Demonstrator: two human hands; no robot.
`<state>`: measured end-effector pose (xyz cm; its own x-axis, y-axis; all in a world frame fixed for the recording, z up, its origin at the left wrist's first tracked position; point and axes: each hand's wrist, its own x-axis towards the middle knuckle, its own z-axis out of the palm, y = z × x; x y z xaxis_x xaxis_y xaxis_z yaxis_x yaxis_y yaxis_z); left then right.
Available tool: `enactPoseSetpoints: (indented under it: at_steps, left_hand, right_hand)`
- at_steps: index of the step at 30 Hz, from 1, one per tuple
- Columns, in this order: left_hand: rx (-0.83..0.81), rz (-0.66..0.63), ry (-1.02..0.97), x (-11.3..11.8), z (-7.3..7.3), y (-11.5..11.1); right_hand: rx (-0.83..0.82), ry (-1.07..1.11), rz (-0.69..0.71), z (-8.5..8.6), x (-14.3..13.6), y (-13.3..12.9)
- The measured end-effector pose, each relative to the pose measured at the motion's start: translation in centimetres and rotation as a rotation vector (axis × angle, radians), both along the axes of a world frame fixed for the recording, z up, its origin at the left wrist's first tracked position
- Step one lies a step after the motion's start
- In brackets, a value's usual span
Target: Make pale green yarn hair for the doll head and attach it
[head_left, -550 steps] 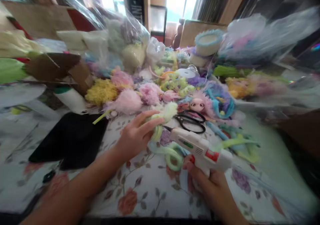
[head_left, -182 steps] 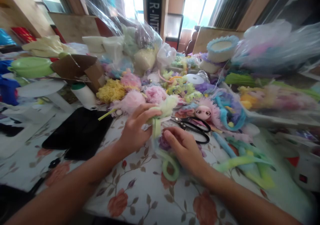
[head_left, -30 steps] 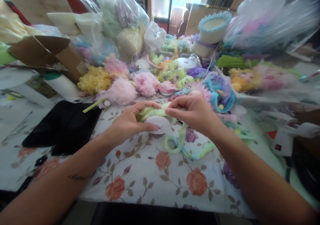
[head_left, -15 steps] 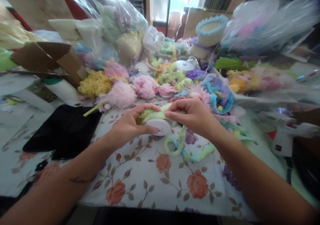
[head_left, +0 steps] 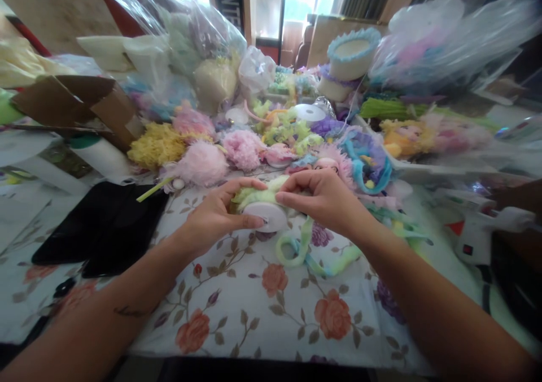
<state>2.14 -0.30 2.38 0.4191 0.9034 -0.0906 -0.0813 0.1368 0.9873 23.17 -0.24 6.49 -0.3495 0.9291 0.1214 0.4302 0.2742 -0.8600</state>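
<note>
My left hand grips a white spool, thumb on its flat face and fingers over the top. Pale green fuzzy trim is wound around the spool. With thumb and fingertips together, my right hand pinches the trim at the spool's upper right. A loose strip of green and blue ribbon curls on the flowered tablecloth below the right hand. Behind the hands lie a pink fluffy ball and a pink doll-like face.
Two black flat devices lie at left, near a cardboard box. A white glue gun stands at right. Yellow and pink yarn bundles, a blue-purple trim coil and plastic bags crowd the back.
The whole view has shifted slightly. Both hands keep nearly the same hold on the spool and its trim.
</note>
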Motion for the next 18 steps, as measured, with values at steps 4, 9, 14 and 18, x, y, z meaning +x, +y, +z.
enactPoseSetpoints:
  at_steps: [4, 9, 14, 18]
  left_hand:
    - [-0.018, 0.004, -0.021, 0.00, -0.20, 0.00]
    - [-0.019, 0.014, -0.052, 0.07, -0.54, 0.07]
    - [-0.034, 0.013, -0.078, 0.10, -0.89, 0.15]
    - [-0.053, 0.016, -0.094, 0.16, -0.98, 0.20]
  right_hand:
    - [-0.001, 0.002, 0.000, 0.05, 0.05, -0.04]
    - [-0.009, 0.004, 0.005, 0.34, 0.07, -0.20]
    - [-0.009, 0.007, 0.023, 0.35, 0.15, -0.16]
    - [-0.011, -0.002, 0.025, 0.31, 0.27, -0.09]
